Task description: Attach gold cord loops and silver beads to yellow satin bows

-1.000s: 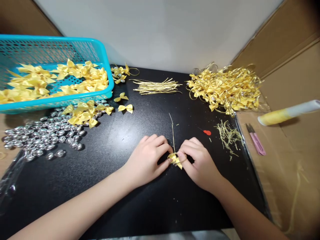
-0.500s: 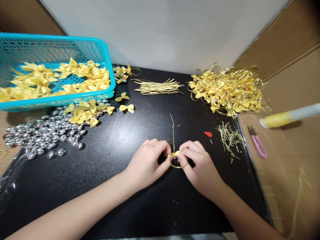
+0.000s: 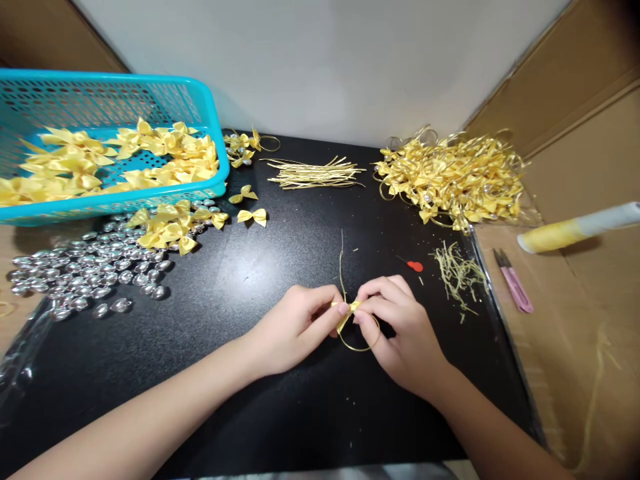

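Between my two hands a small yellow ribbon bow (image 3: 354,306) is pinched above the black tabletop. My left hand (image 3: 305,327) grips its left side between thumb and fingers. On the other side, my right hand (image 3: 395,327) pinches the bow's right part. A loop of gold cord (image 3: 361,349) hangs below the bow, toward me. The cord's free end (image 3: 341,267) rises away from me and ends in a thin tip. Fingers hide most of the bow's middle.
A turquoise basket (image 3: 220,133) of yellow bows stands back left, silver beads (image 3: 90,270) before it. Cut gold cords (image 3: 317,173) lie behind my hands. At right are finished bows with loops (image 3: 450,180), cord scraps (image 3: 457,273), a red-tabbed threader (image 3: 415,266) and pink snips (image 3: 515,283).
The cord loop has tilted and looks wider, hanging lower. My left thumb has come up over the bow's left side. The free cord end now bends slightly left.
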`<act>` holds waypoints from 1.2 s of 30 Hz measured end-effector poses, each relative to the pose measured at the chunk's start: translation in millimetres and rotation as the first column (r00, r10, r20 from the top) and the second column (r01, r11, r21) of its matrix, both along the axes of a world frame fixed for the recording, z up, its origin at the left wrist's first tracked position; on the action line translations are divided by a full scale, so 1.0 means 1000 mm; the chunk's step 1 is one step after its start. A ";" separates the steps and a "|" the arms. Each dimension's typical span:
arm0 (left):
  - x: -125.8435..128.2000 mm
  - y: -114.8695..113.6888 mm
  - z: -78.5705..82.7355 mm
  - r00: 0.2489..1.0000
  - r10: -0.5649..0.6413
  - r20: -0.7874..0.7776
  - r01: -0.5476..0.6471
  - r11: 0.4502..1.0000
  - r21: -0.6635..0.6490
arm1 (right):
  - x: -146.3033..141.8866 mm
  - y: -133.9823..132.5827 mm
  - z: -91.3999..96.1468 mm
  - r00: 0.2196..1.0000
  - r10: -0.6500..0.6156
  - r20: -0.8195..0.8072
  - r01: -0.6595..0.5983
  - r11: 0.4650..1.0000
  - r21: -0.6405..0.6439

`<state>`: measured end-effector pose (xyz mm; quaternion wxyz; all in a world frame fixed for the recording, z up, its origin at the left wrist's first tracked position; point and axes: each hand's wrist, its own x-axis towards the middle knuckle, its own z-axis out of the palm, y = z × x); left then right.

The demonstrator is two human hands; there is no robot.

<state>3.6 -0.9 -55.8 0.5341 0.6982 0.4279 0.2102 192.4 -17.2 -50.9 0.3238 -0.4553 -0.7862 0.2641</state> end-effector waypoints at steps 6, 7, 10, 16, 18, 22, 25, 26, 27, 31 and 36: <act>0.000 0.000 0.000 0.999 -0.026 0.023 0.024 0.997 0.079 | 0.000 0.000 -0.003 0.999 -0.038 0.028 0.037 0.998 0.041; 0.000 0.000 0.000 0.999 -0.033 0.023 0.031 0.996 0.087 | 0.000 0.000 -0.003 0.999 -0.040 0.027 0.039 0.998 0.045; 0.000 0.000 -0.002 0.998 -0.061 0.026 0.058 0.995 0.084 | 0.000 0.000 -0.004 0.999 -0.041 0.029 0.040 0.998 0.046; 0.004 -0.005 -0.007 0.999 -0.013 0.036 0.008 0.988 0.152 | -0.001 -0.001 -0.005 0.998 -0.053 0.035 0.052 0.998 0.031; 0.006 -0.006 -0.008 0.999 0.012 0.032 -0.018 0.983 0.182 | -0.002 -0.002 -0.006 0.998 -0.053 0.031 0.052 0.998 0.026; 0.007 -0.007 -0.009 0.999 0.039 0.023 -0.043 0.978 0.204 | -0.002 -0.001 -0.006 0.999 -0.045 0.030 0.045 0.999 0.021; 0.008 -0.008 -0.010 0.997 0.056 0.052 -0.066 0.977 0.205 | -0.002 -0.002 -0.005 0.997 -0.067 0.034 0.066 0.998 0.019; 0.008 -0.008 -0.011 0.995 0.070 0.065 -0.082 0.977 0.199 | -0.003 -0.003 -0.005 0.995 -0.097 0.028 0.096 0.995 0.031; 0.008 -0.008 -0.011 0.993 0.090 0.076 -0.103 0.977 0.188 | -0.003 -0.003 -0.005 0.990 -0.137 0.015 0.136 0.989 0.050; 0.010 -0.009 -0.012 0.978 0.193 0.082 -0.203 0.970 0.135 | -0.006 -0.008 -0.003 0.979 -0.197 -0.053 0.202 0.973 0.107; 0.013 -0.011 -0.009 0.978 0.204 0.040 -0.208 0.960 0.185 | -0.011 -0.012 -0.006 0.970 -0.211 0.116 0.194 0.971 0.143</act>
